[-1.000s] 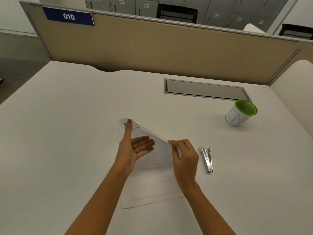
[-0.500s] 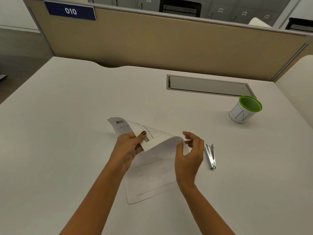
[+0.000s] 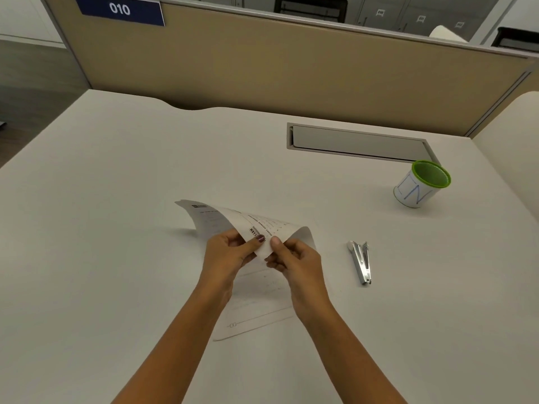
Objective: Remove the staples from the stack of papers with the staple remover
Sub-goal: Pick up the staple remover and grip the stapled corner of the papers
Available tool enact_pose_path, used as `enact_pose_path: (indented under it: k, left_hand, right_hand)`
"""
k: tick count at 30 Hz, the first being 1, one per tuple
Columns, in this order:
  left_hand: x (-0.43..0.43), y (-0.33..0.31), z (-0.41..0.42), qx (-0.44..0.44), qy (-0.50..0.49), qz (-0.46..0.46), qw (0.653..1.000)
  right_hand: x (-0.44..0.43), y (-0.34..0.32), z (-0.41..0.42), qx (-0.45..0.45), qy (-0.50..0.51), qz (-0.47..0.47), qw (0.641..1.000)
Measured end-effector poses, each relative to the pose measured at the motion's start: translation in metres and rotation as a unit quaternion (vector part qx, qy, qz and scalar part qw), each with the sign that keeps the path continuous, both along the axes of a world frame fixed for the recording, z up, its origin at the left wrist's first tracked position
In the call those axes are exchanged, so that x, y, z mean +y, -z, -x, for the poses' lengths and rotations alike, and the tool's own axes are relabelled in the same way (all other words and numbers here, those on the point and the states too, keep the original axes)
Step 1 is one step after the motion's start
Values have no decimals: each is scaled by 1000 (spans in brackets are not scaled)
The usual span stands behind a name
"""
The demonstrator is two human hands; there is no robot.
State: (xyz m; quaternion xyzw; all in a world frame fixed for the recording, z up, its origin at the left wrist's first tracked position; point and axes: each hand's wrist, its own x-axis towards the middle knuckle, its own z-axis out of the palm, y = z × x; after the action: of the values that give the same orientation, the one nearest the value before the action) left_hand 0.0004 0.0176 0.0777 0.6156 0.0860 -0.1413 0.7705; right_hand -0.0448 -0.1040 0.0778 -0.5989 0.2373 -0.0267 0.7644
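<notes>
While the stack of papers [image 3: 259,293] lies on the white desk [image 3: 116,228] in front of the person, its top sheet is curled up and back, and a folded edge of it is pinched by both hands at the middle. The left hand [image 3: 230,252] is closed on the sheet with the thumb on top, and the right hand [image 3: 294,258] is closed on the same edge just beside it, so neither hand is free. No staple can be made out in this view. The staple remover [image 3: 361,262] lies untouched on the desk, to the right of the papers and apart from them. Its long axis runs nearly toward and away from the person. The right hand is clearly the nearer 1, so it is probably this hand that must release the sheet and reach sideways to the right. A green-rimmed cup [image 3: 420,185] stands farther back on the right.
</notes>
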Motion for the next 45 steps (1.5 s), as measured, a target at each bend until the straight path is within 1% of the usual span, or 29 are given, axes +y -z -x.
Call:
enact_pose_path:
  k: [4,6,9,11,12,14,15,16,17,19,23,25,26,29,31,32,33,35,37,41,45]
  left_hand:
    - [-3,2,3,-7,-42,-36,998]
    - [-5,4,4,-12,-57,-52,997]
    - [-6,6,4,-20,-66,-68,995]
    - [-7,6,3,-24,-67,-70,995]
    - [-7,6,3,-24,-68,-69,995]
    - [-8,6,3,-24,-67,-64,995]
    - [-9,7,3,-25,-64,-62,996]
    - [-9,7,3,-25,-60,-60,996]
    - [-10,7,3,-25,-57,-57,996]
    - [-11,7,4,-25,-52,-53,997]
    - [-13,7,6,-29,-48,-71,996]
    - [-13,8,7,-32,-47,-81,995]
    - [-14,8,7,-34,-47,-85,995]
    - [-15,8,9,-41,-50,-91,994]
    - [-15,7,9,-41,-47,-93,994]
    - [-15,7,9,-41,-45,-93,994]
    - [-15,7,9,-42,-42,-92,994]
    - [-16,6,9,-42,-37,-90,994]
    - [-17,4,9,-43,-30,-87,995]
    - [-21,0,10,-45,-15,-90,995]
    - [-24,-1,11,-48,-9,-89,995]
  right_hand:
    - [-8,3,0,11,-23,79,997]
    - [-20,6,-1,10,-4,167,986]
    - [-47,12,1,4,58,316,947]
    - [-68,19,5,33,100,423,900]
    - [-79,24,8,66,107,493,861]
    - [-96,32,14,155,84,633,753]
    - [-102,35,17,194,64,671,713]
    - [-106,37,19,221,48,681,697]
    - [-108,39,20,236,40,672,701]
    - [-110,44,20,241,39,644,725]
    - [-111,46,19,215,68,613,757]
    - [-111,46,19,200,86,575,789]
    - [-110,45,20,191,100,541,813]
    - [-104,35,22,158,172,376,897]
    - [-99,24,26,114,208,212,948]
    - [-96,18,27,88,207,120,967]
    - [-92,12,29,60,194,37,978]
    - [-83,2,34,8,164,-88,982]
    - [-72,-7,36,-20,144,-158,977]
    - [-52,-18,36,-25,93,-145,985]
    - [-43,-22,34,-54,43,-227,971]
